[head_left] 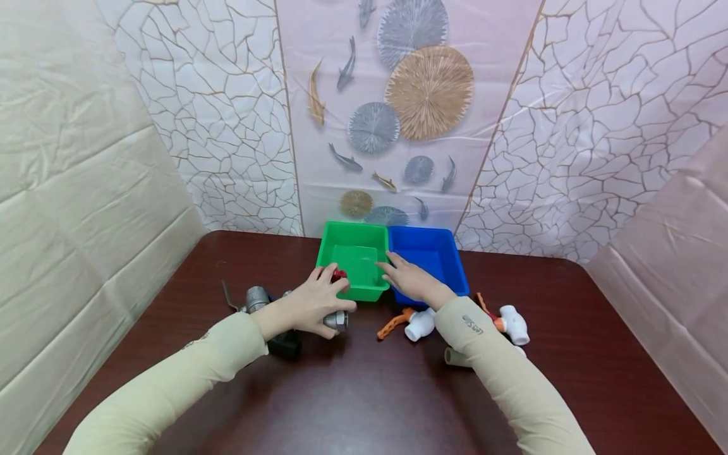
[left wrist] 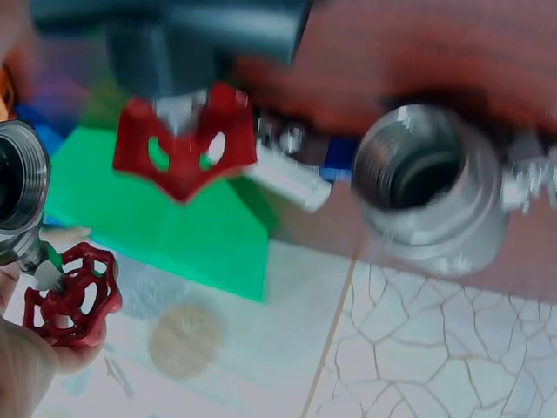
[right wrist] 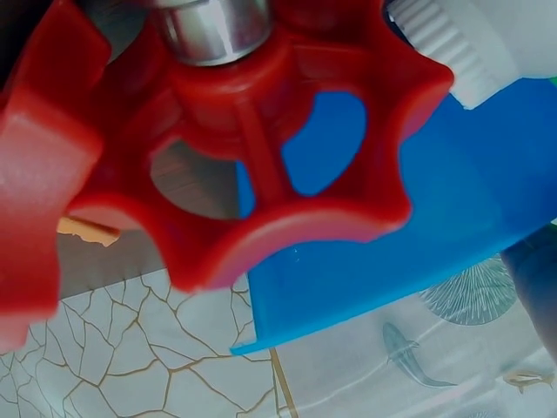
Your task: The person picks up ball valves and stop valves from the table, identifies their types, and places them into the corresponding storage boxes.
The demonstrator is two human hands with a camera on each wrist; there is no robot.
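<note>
My left hand [head_left: 315, 300] grips a metal gate valve [head_left: 336, 320] with a red handwheel [left wrist: 77, 300], just in front of the green tray [head_left: 355, 292]. Beneath that forearm are a grey metal valve [head_left: 257, 298] with a lever and a black valve [head_left: 284, 346]; the left wrist view has a red handle on the black one. My right hand [head_left: 409, 278] holds nothing visible, its fingers extended over where the green and blue trays meet. Close by is a white plastic valve with an orange handle [head_left: 392, 323]. A red handwheel [right wrist: 278, 174] looms large in the right wrist view.
The blue tray [head_left: 423, 253] stands against the green one at the back of the dark red table [head_left: 364, 392]. To the right lie another white valve [head_left: 514, 324] and a beige pipe piece [head_left: 456, 357], partly behind my right sleeve. Patterned cloth [head_left: 227, 126] hangs behind.
</note>
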